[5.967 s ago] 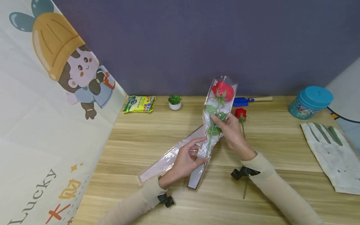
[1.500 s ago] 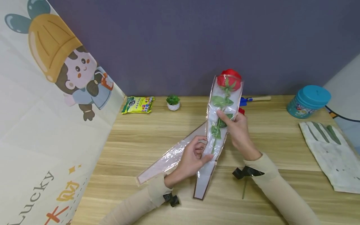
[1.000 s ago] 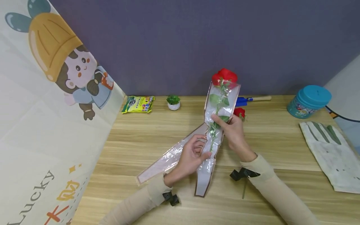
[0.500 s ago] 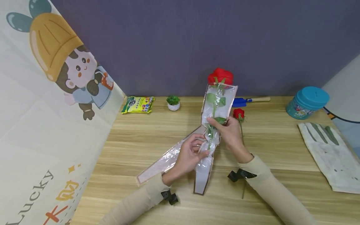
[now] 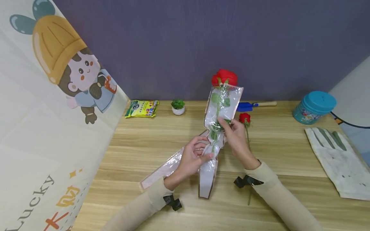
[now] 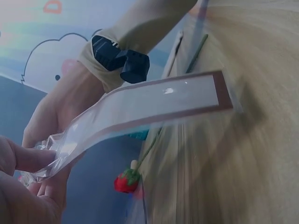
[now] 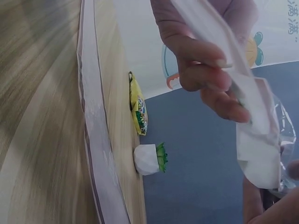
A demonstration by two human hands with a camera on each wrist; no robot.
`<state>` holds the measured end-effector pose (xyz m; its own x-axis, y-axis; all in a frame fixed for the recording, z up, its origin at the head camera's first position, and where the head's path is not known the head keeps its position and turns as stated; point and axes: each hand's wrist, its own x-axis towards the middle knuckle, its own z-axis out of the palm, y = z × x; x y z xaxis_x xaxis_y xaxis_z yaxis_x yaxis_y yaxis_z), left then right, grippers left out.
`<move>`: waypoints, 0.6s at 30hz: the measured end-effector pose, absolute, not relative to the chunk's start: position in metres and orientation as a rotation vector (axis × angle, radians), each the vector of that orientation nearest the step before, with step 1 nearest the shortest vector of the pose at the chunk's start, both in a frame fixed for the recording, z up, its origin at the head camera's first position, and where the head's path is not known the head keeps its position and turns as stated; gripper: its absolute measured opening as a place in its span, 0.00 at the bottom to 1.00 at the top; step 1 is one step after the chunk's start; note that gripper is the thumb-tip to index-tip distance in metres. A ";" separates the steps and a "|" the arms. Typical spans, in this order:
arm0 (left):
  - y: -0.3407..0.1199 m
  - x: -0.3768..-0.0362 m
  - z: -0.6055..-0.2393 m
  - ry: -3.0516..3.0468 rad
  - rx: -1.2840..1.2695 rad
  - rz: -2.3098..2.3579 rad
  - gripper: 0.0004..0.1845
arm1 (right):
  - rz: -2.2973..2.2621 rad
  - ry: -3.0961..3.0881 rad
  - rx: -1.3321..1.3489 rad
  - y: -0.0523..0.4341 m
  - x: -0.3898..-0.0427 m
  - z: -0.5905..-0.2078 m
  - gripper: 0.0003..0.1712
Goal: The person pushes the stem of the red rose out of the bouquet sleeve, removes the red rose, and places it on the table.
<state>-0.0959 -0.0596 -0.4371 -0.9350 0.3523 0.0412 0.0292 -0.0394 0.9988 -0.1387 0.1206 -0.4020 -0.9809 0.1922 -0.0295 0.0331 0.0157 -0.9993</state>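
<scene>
A red rose (image 5: 224, 77) with green leaves stands inside a clear-fronted flower sleeve (image 5: 207, 180) with a brown-edged border, its bloom above the sleeve's top edge. My left hand (image 5: 193, 158) pinches the sleeve low down, thumb in front, where the plastic is creased. Higher up, my right hand (image 5: 237, 138) grips the sleeve's right side with the thumb across the front over the stem. The sleeve's narrow lower end hangs over the table in the left wrist view. Behind it, a second flat sleeve (image 5: 162, 173) lies on the table. To the right lies a smaller rose (image 5: 244, 118), its stem partly behind my right forearm.
Along the back stand a yellow packet (image 5: 142, 108), a small potted succulent (image 5: 178, 106) and a blue trowel (image 5: 245, 106) with a wooden handle. At the right are a teal lidded tub (image 5: 314, 107) and pale work gloves (image 5: 336, 160). A dark panel rises behind the table (image 5: 115, 205).
The bloom, earlier inside the sleeve, now stands above its top edge. Over the last second and a half both hands and the sleeve have shifted slightly left, and the sleeve has creased at its middle.
</scene>
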 end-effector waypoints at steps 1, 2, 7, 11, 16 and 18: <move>-0.060 -0.096 -0.437 2.002 0.405 2.077 0.29 | 2.120 -2.153 -0.234 0.121 -0.139 -0.402 0.25; -0.060 -0.096 -0.437 2.002 0.404 2.080 0.29 | 2.127 -2.149 -0.225 0.121 -0.138 -0.402 0.24; -0.061 -0.097 -0.436 2.010 0.399 2.085 0.30 | 2.153 -2.128 -0.179 0.122 -0.139 -0.404 0.23; -0.060 -0.097 -0.435 2.012 0.406 2.080 0.30 | 2.147 -2.123 -0.170 0.123 -0.139 -0.405 0.24; -0.061 -0.096 -0.435 2.032 0.410 2.077 0.29 | 2.123 -2.169 -0.163 0.125 -0.139 -0.405 0.24; -0.061 -0.096 -0.435 2.041 0.409 2.078 0.29 | 2.115 -2.202 -0.160 0.125 -0.138 -0.406 0.26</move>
